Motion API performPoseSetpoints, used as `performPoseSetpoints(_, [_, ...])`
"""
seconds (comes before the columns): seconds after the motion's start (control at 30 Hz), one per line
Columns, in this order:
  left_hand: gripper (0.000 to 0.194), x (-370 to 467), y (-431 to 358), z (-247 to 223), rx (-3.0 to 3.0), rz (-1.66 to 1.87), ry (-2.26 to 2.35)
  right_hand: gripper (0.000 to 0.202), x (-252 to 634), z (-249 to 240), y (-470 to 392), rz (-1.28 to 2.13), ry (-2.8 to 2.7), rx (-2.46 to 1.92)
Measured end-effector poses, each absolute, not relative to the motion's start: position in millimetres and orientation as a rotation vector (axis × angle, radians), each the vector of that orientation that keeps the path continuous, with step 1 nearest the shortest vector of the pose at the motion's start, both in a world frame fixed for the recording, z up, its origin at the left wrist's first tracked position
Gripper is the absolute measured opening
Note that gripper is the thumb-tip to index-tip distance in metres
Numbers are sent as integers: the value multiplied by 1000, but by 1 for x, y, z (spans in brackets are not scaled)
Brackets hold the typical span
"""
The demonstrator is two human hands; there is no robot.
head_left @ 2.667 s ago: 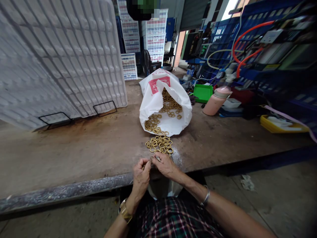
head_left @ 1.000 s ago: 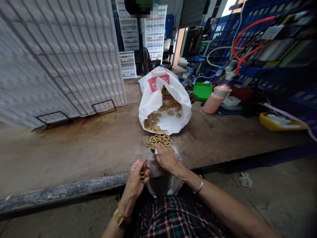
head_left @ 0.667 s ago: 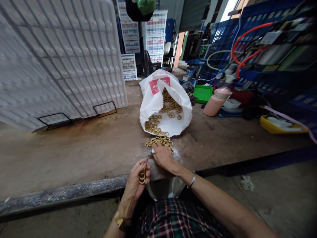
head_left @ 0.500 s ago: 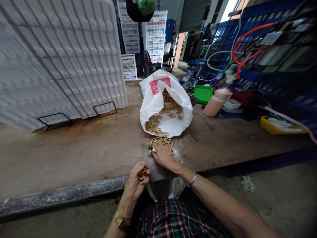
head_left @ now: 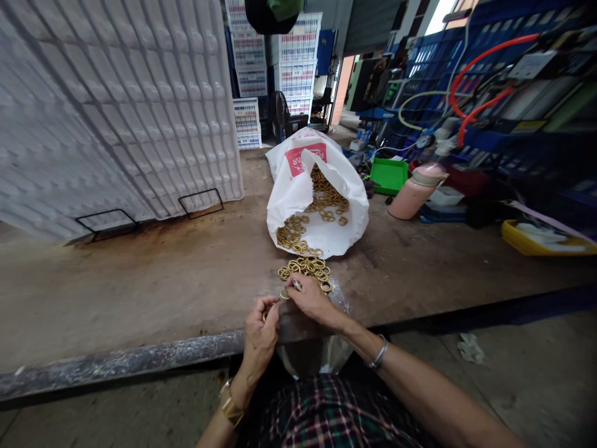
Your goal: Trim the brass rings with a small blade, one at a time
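Observation:
My left hand is curled closed around several brass rings, mostly hidden by the fingers; a bit of ring shows between them. My right hand pinches one brass ring at its fingertips, just right of the left fingers. Something small and whitish sits at the right hand's fingers; I cannot tell its kind. Just beyond lies a loose pile of brass rings on the table. Behind it a white plastic bag lies on its side, mouth toward me, with many more rings inside.
White ribbed plastic trays stand at the left on black wire stands. To the right are a pink bottle, a green tray and a yellow tray. The table's front edge runs close to my body.
My right hand has come back from the pile toward the left hand, now with a ring at its fingertips. The left hand has turned, hiding most of its rings. The view has shifted slightly.

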State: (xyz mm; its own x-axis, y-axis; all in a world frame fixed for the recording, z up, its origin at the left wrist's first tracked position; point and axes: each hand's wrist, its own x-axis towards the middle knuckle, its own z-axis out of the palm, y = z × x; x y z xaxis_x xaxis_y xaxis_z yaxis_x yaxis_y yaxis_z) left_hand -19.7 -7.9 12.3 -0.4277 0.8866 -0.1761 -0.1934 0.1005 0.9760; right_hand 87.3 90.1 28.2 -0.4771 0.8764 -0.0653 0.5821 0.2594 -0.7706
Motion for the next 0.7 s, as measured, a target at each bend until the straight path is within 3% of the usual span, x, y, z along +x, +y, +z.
performPoseSetpoints(0.27, [13,-21,-2,13,1078,1456,1477,6,91,21,81,1760,-1736,-1211])
performPoseSetpoints(0.37, [12,-22,-1,11,1030,1443,1515,17,91,22,78,1687,-1808,-1203])
performPoseSetpoints(0.53, [17,-20,-1,13,846,1418,1532,23,90,25,77,1287,-2073,-1135])
performPoseSetpoints(0.7, [32,-17,-1,16,723,1326,1471,25,90,22,78,1294,-2087,-1152])
